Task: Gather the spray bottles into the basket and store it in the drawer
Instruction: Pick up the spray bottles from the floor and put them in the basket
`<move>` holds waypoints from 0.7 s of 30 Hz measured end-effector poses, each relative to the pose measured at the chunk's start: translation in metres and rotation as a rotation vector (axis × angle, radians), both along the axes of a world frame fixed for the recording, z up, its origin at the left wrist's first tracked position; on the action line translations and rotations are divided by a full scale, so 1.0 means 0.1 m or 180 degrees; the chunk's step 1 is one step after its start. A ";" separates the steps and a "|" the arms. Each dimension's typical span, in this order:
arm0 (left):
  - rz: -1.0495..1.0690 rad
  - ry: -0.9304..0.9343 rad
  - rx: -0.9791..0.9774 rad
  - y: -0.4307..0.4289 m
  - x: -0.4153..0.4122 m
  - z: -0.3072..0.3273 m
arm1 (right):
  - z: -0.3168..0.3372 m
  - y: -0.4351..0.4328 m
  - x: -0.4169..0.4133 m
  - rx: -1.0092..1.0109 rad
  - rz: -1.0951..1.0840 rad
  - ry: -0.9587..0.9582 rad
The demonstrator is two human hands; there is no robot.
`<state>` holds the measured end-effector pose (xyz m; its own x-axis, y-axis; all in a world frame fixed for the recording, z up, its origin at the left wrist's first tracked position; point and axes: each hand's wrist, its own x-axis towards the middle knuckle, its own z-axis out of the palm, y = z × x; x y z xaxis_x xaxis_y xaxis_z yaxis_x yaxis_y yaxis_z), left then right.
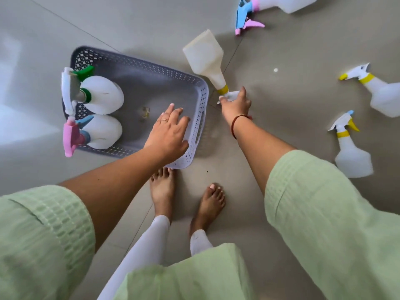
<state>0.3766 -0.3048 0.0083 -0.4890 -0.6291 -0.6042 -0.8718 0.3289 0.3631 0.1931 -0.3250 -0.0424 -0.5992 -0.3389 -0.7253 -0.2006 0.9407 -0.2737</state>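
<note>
A grey perforated basket (201,100) sits on the floor. Inside at its left end stand a white bottle with a green trigger (101,94) and a white bottle with a pink and blue trigger (101,131). My left hand (168,131) rests open over the basket's near right corner, fingers spread. My right hand (234,105) grips the spray head of a white bottle with a yellow collar (205,59), which lies tilted just right of the basket. Two yellow-trigger bottles (381,92) (350,152) and a pink and blue one (281,3) lie on the floor to the right.
My bare feet (164,189) stand right behind the basket's near edge. The floor is pale grey tile with a small white speck (275,70) between the bottles. A small shiny object (145,112) lies on the basket's bottom.
</note>
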 end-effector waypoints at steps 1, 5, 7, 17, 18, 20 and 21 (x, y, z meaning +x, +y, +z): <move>0.0036 -0.0021 0.0021 0.02 0.05 -0.03 | -0.07 -0.01 0.00 0.0039 0.0100 0.0023; 0.0066 -0.0147 0.0154 0.08 0.17 -0.07 | -0.27 0.00 -0.03 0.0071 0.0286 0.0359; 0.0075 -0.0208 0.0192 0.09 0.21 -0.07 | -0.30 -0.01 -0.01 0.0025 0.0338 0.0417; 0.0455 -0.0220 0.0260 0.14 0.21 0.30 | 0.43 0.03 -0.08 -0.1144 -0.0147 -0.0018; 0.0532 -0.0203 0.0257 0.15 0.20 0.36 | 0.58 0.03 -0.08 -0.1313 -0.0075 0.0041; 0.0753 -0.0162 0.0227 0.16 0.18 0.52 | 0.91 0.04 -0.09 -0.1595 0.0276 0.0250; 0.0879 -0.0140 0.0191 0.16 0.17 0.61 | 1.07 0.05 -0.10 -0.1733 0.0501 0.0335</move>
